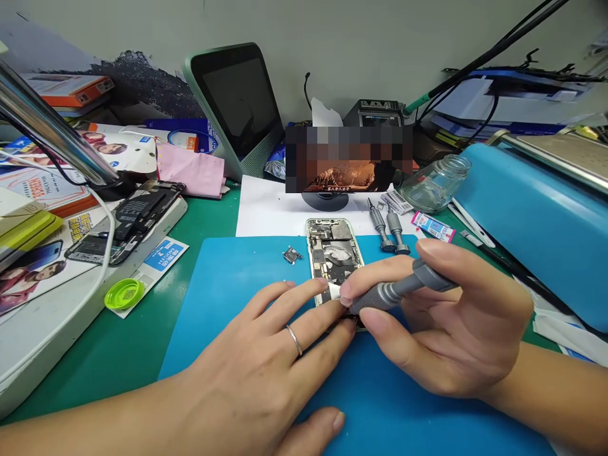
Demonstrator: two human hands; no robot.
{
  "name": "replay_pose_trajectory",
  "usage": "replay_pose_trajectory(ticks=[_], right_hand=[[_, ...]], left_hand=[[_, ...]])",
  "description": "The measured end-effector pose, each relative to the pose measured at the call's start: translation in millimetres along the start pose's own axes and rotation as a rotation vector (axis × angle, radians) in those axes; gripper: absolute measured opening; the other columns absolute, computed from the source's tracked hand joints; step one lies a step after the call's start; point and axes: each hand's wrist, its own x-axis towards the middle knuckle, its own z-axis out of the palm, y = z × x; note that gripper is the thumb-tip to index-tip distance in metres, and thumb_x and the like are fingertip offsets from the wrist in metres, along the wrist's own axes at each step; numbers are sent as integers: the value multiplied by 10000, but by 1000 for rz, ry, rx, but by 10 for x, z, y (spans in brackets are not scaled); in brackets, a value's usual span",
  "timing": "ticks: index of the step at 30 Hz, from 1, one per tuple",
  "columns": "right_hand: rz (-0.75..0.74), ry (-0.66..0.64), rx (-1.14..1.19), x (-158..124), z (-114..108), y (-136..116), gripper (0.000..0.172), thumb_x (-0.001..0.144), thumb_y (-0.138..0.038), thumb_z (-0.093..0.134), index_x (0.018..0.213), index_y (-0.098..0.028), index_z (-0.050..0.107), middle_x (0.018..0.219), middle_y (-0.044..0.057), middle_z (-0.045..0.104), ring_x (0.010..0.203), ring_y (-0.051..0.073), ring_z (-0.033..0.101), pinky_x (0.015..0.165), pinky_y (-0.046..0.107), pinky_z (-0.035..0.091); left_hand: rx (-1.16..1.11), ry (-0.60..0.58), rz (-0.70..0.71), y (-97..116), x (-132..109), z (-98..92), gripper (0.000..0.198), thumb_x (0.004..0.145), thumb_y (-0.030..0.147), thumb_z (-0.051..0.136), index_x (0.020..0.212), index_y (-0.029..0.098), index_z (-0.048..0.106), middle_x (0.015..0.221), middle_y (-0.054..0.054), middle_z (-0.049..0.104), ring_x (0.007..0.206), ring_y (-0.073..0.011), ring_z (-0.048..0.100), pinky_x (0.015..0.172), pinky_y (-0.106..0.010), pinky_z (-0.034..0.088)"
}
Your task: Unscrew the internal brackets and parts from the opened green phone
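An opened smartphone lies on a blue mat, its inner boards and parts exposed. My left hand, with a ring on one finger, rests flat with fingers spread across the phone's lower left part. Gripped in my right hand is a grey precision screwdriver, tilted, its tip down at the phone's lower end. The tip itself is hidden behind my fingers. Left of the phone sits a small dark camera module-like part.
Two more grey screwdrivers lie behind the phone at right, near a tipped glass jar. A small screen stands at the back. Another opened phone and a green cap are at left. A blue case borders the right.
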Motion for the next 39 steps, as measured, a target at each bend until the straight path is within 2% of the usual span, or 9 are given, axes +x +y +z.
replay_pose_trajectory(ticks=[6, 11, 18, 25, 31, 39], right_hand=[[-32, -9, -64, -32, -13, -2, 901, 846, 69, 637, 1624, -295, 364, 1233, 86, 783, 962, 208, 802, 843, 332, 711], [-30, -27, -91, -35, -31, -15, 915, 845, 60, 638, 1634, -304, 352, 1181, 79, 786, 945, 201, 803, 839, 316, 712], [-20, -64, -111, -9, -115, -29, 949, 840, 44, 671, 1629, -364, 336, 1140, 69, 809, 882, 212, 808, 703, 299, 712], [5, -67, -92, 0, -118, -35, 929, 838, 31, 676, 1618, -360, 360, 1065, 57, 816, 856, 214, 807, 695, 296, 710], [18, -52, -78, 31, -113, -56, 950, 807, 58, 683, 1597, -381, 393, 1077, 39, 821, 864, 203, 815, 701, 270, 702], [34, -17, -56, 31, -95, -58, 912, 807, 38, 730, 1566, -390, 461, 1079, 44, 827, 831, 214, 818, 676, 286, 705]], left_hand=[[29, -32, 16, -25, 31, 40, 583, 1052, 459, 571, 1510, 99, 549, 1577, -94, 570, 1464, -373, 502, 1128, -543, 525], [31, -59, 7, -29, 32, 35, 610, 1054, 483, 567, 1525, 98, 530, 1581, -83, 568, 1471, -373, 489, 1135, -542, 517], [16, -93, 4, -41, 52, 31, 612, 1067, 504, 533, 1519, 91, 536, 1575, -93, 572, 1459, -386, 502, 1117, -566, 520], [5, -156, -6, -34, 34, -11, 678, 1062, 580, 507, 1538, 97, 512, 1607, -101, 534, 1493, -402, 457, 1149, -594, 478], [32, -194, -15, -49, 37, 11, 683, 1047, 562, 527, 1576, 134, 467, 1648, -64, 485, 1507, -377, 444, 1180, -567, 455], [59, -179, -15, -34, 42, -13, 653, 1076, 562, 467, 1570, 135, 477, 1634, -58, 503, 1491, -370, 472, 1162, -575, 471]])
